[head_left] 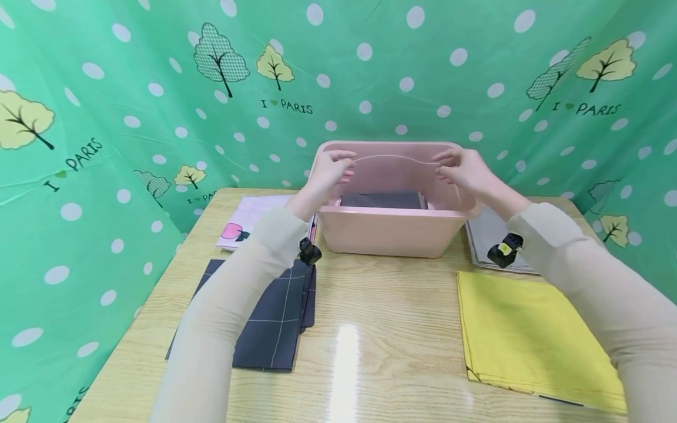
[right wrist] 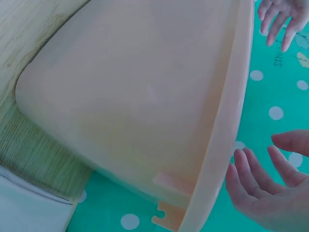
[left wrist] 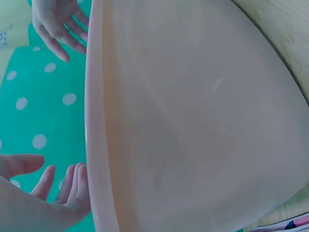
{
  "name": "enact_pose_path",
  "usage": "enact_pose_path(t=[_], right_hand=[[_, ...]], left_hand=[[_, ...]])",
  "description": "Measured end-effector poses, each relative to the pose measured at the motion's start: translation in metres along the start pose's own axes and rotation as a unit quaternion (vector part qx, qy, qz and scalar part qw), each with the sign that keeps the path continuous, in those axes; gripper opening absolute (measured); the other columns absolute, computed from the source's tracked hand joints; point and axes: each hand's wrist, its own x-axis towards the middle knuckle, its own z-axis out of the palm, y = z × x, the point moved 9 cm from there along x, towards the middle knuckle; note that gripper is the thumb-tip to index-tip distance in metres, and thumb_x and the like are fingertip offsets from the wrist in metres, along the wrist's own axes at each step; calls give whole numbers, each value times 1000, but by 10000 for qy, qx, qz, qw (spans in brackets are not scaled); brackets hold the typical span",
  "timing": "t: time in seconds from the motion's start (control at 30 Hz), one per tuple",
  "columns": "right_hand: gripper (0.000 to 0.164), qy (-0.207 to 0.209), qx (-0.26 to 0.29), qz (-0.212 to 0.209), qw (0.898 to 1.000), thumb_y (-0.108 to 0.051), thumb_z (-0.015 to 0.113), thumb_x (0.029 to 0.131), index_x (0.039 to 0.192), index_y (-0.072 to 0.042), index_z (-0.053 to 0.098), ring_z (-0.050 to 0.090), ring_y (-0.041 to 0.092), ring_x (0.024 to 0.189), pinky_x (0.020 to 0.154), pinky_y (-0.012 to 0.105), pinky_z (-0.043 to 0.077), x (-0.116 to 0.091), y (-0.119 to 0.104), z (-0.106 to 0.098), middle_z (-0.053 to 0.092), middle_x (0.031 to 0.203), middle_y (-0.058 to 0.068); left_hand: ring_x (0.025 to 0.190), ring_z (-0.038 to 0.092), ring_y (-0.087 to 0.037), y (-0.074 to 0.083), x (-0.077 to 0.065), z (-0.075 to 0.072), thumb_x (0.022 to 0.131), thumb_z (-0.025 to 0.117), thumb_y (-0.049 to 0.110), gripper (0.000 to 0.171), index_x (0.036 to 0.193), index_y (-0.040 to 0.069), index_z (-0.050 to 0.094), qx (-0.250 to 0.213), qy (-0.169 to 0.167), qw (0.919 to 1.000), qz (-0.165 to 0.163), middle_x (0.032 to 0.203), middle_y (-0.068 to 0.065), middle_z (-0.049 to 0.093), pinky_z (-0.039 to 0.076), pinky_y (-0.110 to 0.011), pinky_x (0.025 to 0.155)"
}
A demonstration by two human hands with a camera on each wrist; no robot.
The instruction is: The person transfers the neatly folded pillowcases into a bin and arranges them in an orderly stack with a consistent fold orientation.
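A pink plastic bin (head_left: 388, 234) stands at the far side of the table, with a dark folded cloth (head_left: 381, 201) lying inside it. Over the bin's left end is my left hand (head_left: 334, 168), its fingers spread loosely and nothing in them. Facing it over the right end, my right hand (head_left: 466, 168) also holds nothing, its fingers slightly bent. In the left wrist view, the left hand's fingertips are right at the bin's rim (left wrist: 99, 145). The right wrist view has the right fingertips close beside the rim (right wrist: 224, 125) too.
Left of the bin lie a pale cloth with a cherry print (head_left: 256, 211) and a dark checked folded cloth (head_left: 275, 323). A grey folded cloth (head_left: 483, 232) and a yellow folded cloth (head_left: 529, 335) lie on the right. A green dotted curtain (head_left: 365, 82) hangs behind the wooden table (head_left: 381, 329).
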Motion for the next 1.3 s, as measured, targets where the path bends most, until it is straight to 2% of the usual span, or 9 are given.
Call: enact_pose_path(t=[0.13,0.37,0.47,0.63,0.7,0.83,0.9,1.07,1.3], right_hand=[[31,61,-31,-142,9999,-8,49,88,116,4,51,56,28,94,71,21,48,-9,-4,-2,53,115,25],[31,-66,-145,-172,9997,-14,48,89,116,0,53,53,28,96,70,19,43,-27,-3,-3,56,112,21],[31,-43,-177,-226,9996,-14,47,88,116,-1,53,53,25,95,73,18,40,-34,-2,-5,56,111,18],[31,67,-209,-448,9988,-15,48,89,116,-1,53,54,23,94,74,18,40,-46,-6,-8,57,111,18],[30,145,-258,-576,9979,-14,48,89,116,0,54,54,17,90,72,16,40,-51,-8,-9,57,110,19],[29,318,-311,-740,9963,-12,50,89,114,0,54,51,0,83,70,12,40,-59,-8,-12,57,109,20],[29,370,-337,-744,9960,-13,50,89,115,-1,54,49,-4,82,69,10,39,-63,-7,-13,57,110,19],[32,424,-450,-627,9961,-21,52,89,117,-5,53,48,-7,83,67,8,39,-75,-3,-15,56,113,15],[32,535,-401,-625,9958,-20,52,89,118,-5,53,47,-12,81,66,8,39,-92,1,-18,55,116,15]], left_hand=[[75,56,-14,6,-11,5,88,48,3,30,117,1,55,53,-104,9996,257,111,-17,58,48,-34,80],[84,57,-21,15,-30,15,88,49,2,28,114,-1,56,0,-281,9968,743,105,-18,59,48,-35,79],[87,57,-24,20,-38,19,87,47,0,28,113,-3,56,33,-389,9933,1086,105,-19,59,48,-37,79],[91,58,-28,24,-49,25,86,48,-1,26,110,-4,57,155,-489,9863,1566,105,-19,60,50,-32,73],[90,59,-27,25,-53,27,86,49,0,25,109,-3,58,190,-512,9845,1665,105,-19,60,50,-29,72],[90,58,-27,28,-64,32,86,50,1,24,109,-3,58,148,-627,9813,1814,106,-20,60,50,-30,74],[91,58,-27,29,-70,35,86,51,2,24,109,-3,57,135,-693,9792,1902,106,-19,60,49,-30,74],[92,58,-23,29,-82,41,86,53,4,23,109,-1,58,91,-791,9747,2091,104,-15,61,47,-23,76],[93,59,-17,25,-95,53,85,54,3,23,108,-2,59,-21,-894,9681,2339,104,-16,61,45,-20,81]])
